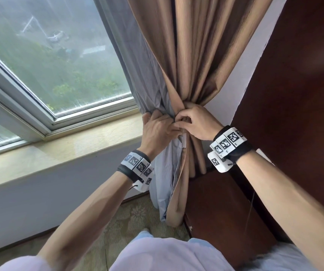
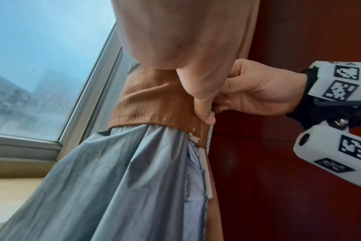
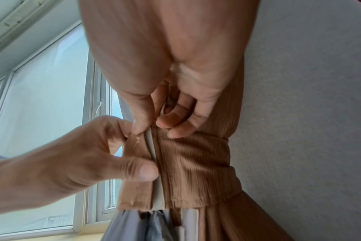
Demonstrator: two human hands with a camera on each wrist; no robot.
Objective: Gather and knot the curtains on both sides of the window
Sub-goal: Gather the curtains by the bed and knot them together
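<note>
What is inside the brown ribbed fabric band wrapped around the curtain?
The brown ribbed fabric band encircles the gathered brown curtain and its grey lining. The bundle's core is covered.

Rain is streaking the glass (image 1: 63, 61), blurring green trees and a pale building outside. A beige stone sill (image 1: 63, 151) is running below the window frame (image 1: 40, 116), meeting the white wall (image 1: 30, 208) beneath its front edge. A dark red-brown wooden panel (image 1: 302, 79) is standing at the right, and patterned carpet (image 1: 122, 222) is covering the floor.
</note>
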